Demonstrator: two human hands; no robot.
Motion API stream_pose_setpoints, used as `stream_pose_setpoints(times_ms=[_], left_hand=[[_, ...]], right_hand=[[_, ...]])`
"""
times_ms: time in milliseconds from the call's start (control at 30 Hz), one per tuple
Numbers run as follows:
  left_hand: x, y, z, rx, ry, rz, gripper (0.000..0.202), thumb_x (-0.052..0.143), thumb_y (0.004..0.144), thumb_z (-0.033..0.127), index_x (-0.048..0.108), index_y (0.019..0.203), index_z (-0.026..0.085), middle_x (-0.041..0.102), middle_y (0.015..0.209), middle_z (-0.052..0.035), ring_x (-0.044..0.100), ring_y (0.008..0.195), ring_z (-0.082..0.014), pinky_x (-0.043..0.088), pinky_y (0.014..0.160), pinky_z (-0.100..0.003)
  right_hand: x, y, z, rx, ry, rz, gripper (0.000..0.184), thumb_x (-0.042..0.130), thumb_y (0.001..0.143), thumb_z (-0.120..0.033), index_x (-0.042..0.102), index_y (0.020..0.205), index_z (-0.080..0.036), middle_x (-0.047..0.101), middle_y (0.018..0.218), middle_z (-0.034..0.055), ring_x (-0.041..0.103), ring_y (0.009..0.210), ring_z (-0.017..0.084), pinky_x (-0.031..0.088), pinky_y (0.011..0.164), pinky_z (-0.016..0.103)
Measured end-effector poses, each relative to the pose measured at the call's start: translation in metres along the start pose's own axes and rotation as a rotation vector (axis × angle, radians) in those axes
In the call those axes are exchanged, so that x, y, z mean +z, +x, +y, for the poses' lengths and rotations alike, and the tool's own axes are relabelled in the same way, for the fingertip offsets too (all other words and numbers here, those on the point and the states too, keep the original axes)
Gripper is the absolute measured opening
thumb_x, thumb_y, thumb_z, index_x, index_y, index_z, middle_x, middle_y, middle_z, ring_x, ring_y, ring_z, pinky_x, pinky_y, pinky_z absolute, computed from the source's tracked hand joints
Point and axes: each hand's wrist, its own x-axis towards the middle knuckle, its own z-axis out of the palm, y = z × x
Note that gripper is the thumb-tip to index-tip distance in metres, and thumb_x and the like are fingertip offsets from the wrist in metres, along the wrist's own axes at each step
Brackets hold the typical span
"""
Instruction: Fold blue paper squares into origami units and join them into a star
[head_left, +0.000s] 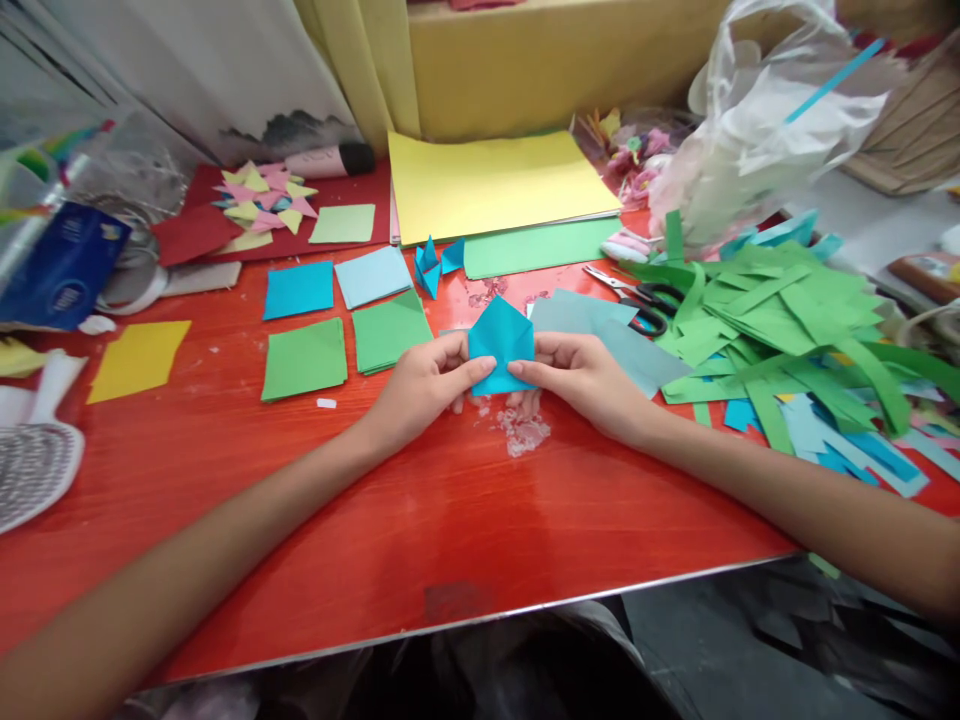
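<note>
One folded five-sided sheet of bright blue paper (501, 340) — held over the glossy red worktop (337, 560), peak pointing far, long axis near to far. Left hand (420, 385): grip pinching its near left corner. Right hand (589, 380): grip pinching its near right corner — neither hand nearer. Far left of it: one spiky folded blue paper piece (429, 270). To the right: black-handled metal scissors (628, 291), beside heaped green paper strips (787, 310).

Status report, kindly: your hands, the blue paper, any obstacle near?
Left hand and right hand: both pinching folded blue paper. Its top pointed. Scissors beyond right hand, not blocking.
</note>
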Motion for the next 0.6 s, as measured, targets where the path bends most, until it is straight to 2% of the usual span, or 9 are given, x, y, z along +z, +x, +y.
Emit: stream_pose_setpoints(times_ms=[200, 367, 467, 600], left_hand=[[0.0004, -0.0001, 0.0013, 0.023, -0.099, 0.094, 0.026, 0.061, 0.083, 0.032, 0.048, 0.066, 0.017, 0.051, 0.05, 0.0051, 0.047, 0.044, -0.0058, 0.037, 0.047, -0.019], [-0.0003, 0.0003, 0.0015, 0.032, -0.158, 0.08, 0.025, 0.06, 0.083, 0.027, 0.047, 0.064, 0.017, 0.052, 0.049, 0.0044, 0.048, 0.045, -0.006, 0.038, 0.046, -0.018], [-0.0006, 0.0011, 0.0001, 0.049, -0.179, 0.118, 0.02, 0.061, 0.082, 0.027, 0.05, 0.069, 0.017, 0.053, 0.051, 0.0045, 0.048, 0.045, -0.0062, 0.04, 0.047, -0.018], [-0.0008, 0.0011, -0.0012, 0.064, -0.191, 0.117, 0.02, 0.062, 0.082, 0.026, 0.05, 0.068, 0.016, 0.055, 0.052, 0.0037, 0.049, 0.045, -0.0063, 0.041, 0.046, -0.018]], right_hand=[[0.0012, 0.0002, -0.0008, 0.012, -0.009, 0.004, 0.019, 0.07, 0.076, -0.032, 0.062, 0.08, -0.016, 0.065, 0.06, -0.0027, 0.061, 0.047, 0.01, 0.05, 0.048, 0.021], [0.0017, -0.0008, -0.0005, 0.029, -0.035, -0.001, 0.021, 0.07, 0.076, -0.034, 0.061, 0.08, -0.016, 0.065, 0.062, -0.0015, 0.06, 0.047, 0.011, 0.049, 0.049, 0.023], [0.0018, -0.0013, 0.0001, 0.032, -0.049, -0.01, 0.02, 0.069, 0.076, -0.036, 0.061, 0.08, -0.017, 0.066, 0.068, -0.0005, 0.061, 0.053, 0.012, 0.05, 0.053, 0.025], [0.0018, -0.001, 0.0023, -0.072, -0.109, 0.093, 0.023, 0.062, 0.083, -0.038, 0.06, 0.072, -0.018, 0.062, 0.07, -0.0015, 0.055, 0.059, 0.01, 0.046, 0.057, 0.022]])
